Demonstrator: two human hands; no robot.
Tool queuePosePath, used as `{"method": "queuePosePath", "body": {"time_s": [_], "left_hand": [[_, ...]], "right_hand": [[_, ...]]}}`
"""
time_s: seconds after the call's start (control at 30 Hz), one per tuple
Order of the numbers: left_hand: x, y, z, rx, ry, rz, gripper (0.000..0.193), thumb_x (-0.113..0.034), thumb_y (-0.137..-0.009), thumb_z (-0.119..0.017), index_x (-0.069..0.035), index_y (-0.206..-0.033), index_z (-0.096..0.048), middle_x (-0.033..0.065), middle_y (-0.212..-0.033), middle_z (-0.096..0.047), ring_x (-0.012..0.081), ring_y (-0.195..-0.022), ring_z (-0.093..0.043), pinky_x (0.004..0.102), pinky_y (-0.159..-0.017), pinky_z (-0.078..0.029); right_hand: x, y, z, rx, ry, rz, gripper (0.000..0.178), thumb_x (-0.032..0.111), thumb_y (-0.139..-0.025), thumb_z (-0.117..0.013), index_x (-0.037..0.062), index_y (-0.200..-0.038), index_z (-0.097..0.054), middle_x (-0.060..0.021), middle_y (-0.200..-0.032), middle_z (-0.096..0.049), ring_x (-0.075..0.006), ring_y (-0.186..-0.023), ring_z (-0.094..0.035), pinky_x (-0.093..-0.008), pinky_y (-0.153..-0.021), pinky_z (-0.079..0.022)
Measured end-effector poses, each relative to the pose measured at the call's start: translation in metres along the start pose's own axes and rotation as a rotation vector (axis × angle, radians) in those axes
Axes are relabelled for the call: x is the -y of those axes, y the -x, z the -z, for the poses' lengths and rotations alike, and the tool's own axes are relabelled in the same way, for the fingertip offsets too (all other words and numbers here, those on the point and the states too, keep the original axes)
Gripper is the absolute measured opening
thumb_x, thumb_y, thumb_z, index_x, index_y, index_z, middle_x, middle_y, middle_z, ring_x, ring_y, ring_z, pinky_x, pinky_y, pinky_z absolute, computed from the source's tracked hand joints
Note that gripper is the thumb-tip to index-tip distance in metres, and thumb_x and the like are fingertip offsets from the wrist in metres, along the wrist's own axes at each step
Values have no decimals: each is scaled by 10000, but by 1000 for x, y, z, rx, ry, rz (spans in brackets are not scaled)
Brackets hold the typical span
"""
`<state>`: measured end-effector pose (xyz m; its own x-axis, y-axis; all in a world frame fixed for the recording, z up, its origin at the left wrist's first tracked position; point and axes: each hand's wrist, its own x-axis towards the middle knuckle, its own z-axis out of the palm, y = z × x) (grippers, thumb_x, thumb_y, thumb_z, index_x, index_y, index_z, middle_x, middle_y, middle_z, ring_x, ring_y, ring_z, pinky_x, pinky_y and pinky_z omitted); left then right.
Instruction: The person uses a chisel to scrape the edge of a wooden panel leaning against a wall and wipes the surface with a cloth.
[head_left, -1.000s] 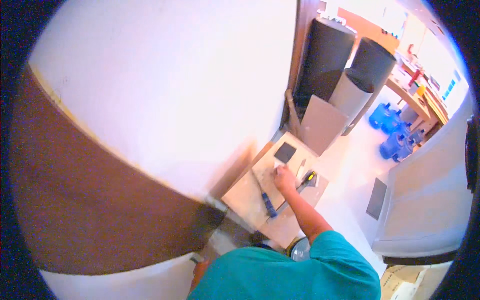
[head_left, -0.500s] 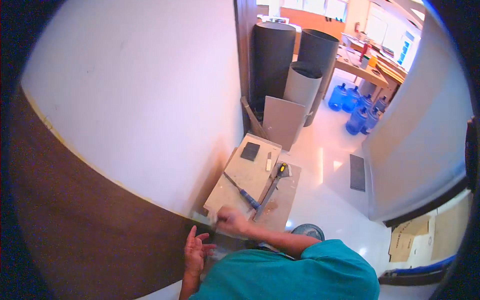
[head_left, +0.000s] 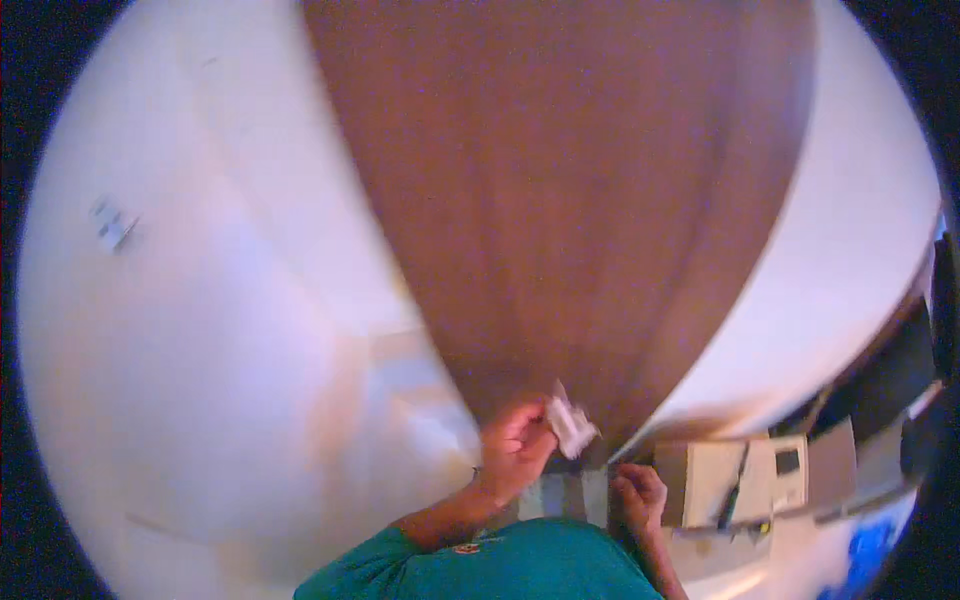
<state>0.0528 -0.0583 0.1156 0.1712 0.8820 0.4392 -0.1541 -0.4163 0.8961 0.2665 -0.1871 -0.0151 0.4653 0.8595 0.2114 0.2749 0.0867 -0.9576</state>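
My left hand [head_left: 518, 450] is closed around a small crumpled whitish piece [head_left: 572, 428], perhaps paper or cloth, which sticks out past its fingers. To its right my right hand [head_left: 640, 493] is held low, its fingers curled together; whatever they may hold is too small and blurred to make out. Both hands are in front of the lower end of a tall brown panel [head_left: 570, 210], close to its surface. The picture is smeared by motion, so whether either hand touches the panel cannot be told.
At the right a pale board [head_left: 708, 470] carries a long dark-handled tool [head_left: 736, 490] and a black square pad [head_left: 788, 460]. A yellow-and-black handle [head_left: 765, 527] shows at its near edge. Blue water bottles [head_left: 870, 550] stand farther right. White wall [head_left: 860, 200] flanks the panel.
The view has swung left, from the board and corridor to the brown panel. My left hand, spread before, now grips the whitish piece. My right hand has come away from the board's near edge.
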Motion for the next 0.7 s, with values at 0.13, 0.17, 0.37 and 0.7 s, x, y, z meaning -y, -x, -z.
{"method": "queuePosePath", "body": {"time_s": [0.13,0.17,0.37,0.7], "left_hand": [[-77,-57,75,-680,-494,-721,344,-26,-873,-656,33,-1207,-602,140,-1109,-643,230,-987,-634,345,-890,-522],[-85,-71,90,-788,-603,-791,327,-22,-879,-642,29,-1200,-604,135,-1100,-641,232,-990,-629,340,-888,-520],[-76,-141,90,-765,-717,-843,317,-67,-805,-771,-39,-1101,-661,151,-1113,-632,321,-953,-608,384,-801,-515],[-29,-135,99,-835,-744,-764,227,57,-794,-683,-20,-1007,-666,159,-1025,-672,315,-892,-663,387,-770,-550]], "right_hand": [[-11,-13,-25,90,-231,-217,139,53,-840,-723,-33,-941,-679,-92,-841,-681,-172,-713,-659,-306,-697,-555],[-13,-17,-30,140,-225,-200,152,77,-852,-709,-31,-954,-676,-80,-828,-679,-157,-706,-644,-294,-680,-542],[-47,-32,-45,393,-189,-234,127,97,-877,-659,-12,-938,-679,-31,-761,-664,-119,-673,-609,-277,-618,-506],[-117,-26,-21,465,31,-328,121,131,-868,-688,19,-906,-713,-32,-744,-678,-117,-632,-613,-307,-571,-502]]}}
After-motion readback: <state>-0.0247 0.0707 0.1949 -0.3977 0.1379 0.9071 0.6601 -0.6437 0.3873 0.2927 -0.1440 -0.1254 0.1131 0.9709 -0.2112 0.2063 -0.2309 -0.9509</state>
